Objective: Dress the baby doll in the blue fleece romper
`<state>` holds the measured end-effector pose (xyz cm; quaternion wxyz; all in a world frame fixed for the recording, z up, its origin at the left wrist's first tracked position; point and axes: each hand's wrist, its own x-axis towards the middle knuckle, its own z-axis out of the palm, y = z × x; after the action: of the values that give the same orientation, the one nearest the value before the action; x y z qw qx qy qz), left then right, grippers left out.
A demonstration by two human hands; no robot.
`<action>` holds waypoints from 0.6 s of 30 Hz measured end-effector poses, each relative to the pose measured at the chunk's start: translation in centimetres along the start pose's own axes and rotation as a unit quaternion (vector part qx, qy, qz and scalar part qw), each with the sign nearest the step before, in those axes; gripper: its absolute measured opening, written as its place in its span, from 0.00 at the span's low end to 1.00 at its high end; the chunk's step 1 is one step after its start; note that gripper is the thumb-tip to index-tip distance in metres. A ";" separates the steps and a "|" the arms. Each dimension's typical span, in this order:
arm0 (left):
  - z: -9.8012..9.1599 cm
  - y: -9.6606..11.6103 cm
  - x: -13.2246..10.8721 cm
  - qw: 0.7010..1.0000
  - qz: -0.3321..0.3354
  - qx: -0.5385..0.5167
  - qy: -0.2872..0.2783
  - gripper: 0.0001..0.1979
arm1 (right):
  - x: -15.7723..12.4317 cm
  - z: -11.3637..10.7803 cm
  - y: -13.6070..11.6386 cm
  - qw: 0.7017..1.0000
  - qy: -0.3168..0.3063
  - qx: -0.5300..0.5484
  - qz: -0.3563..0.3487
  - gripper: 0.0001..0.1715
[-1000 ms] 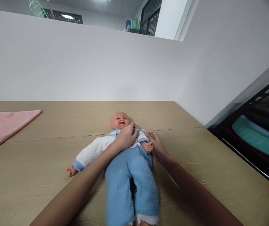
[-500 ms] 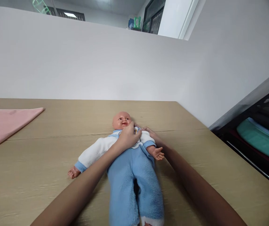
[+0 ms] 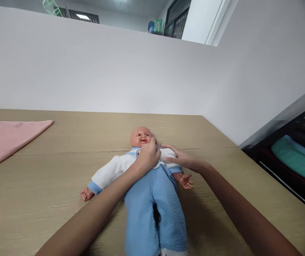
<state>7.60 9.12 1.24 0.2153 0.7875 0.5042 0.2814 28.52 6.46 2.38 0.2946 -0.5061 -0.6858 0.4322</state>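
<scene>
A bald baby doll (image 3: 142,209) lies face up on the wooden table (image 3: 48,142), its head toward the wall. It wears a white top with blue cuffs and blue fleece trousers. My left hand (image 3: 149,155) is closed on the doll's top at the upper chest, just below the chin. Over the doll's sleeve and shoulder on the right side rests my right hand (image 3: 180,159), its fingers apart and thumb lying across the white sleeve. Both doll arms are spread outward.
A pink cloth (image 3: 11,138) lies flat at the table's left. Behind the table stands a white partition wall (image 3: 101,71). At the right, beyond the table edge, a dark rack (image 3: 277,165) holds folded green fabric (image 3: 299,158).
My right hand has moved from beside the doll's shoulder to on top of its sleeve, with the fingers more spread. The doll's arm on that side has shifted slightly outward. My left hand stays at the chest.
</scene>
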 end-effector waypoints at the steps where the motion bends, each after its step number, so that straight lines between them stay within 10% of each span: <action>1: 0.0 0.0 -0.1 1.000 -0.004 0.008 0.002 0.11 | -0.7 -0.9 0.0 0.999 -0.035 -0.042 0.003 0.40; 7: -0.2 0.1 -0.3 1.000 -0.007 0.026 0.009 0.14 | -3.2 -4.6 0.4 0.936 -0.092 -0.337 -0.039 0.45; 18: -0.6 -0.1 -1.5 0.998 0.055 0.008 0.035 0.08 | -2.6 -4.5 4.4 0.923 -0.055 -0.375 -0.057 0.40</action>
<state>6.61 7.84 1.27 0.1753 0.8055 0.4700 0.3157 35.07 5.85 0.60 0.0692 -0.5148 -0.8408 0.1525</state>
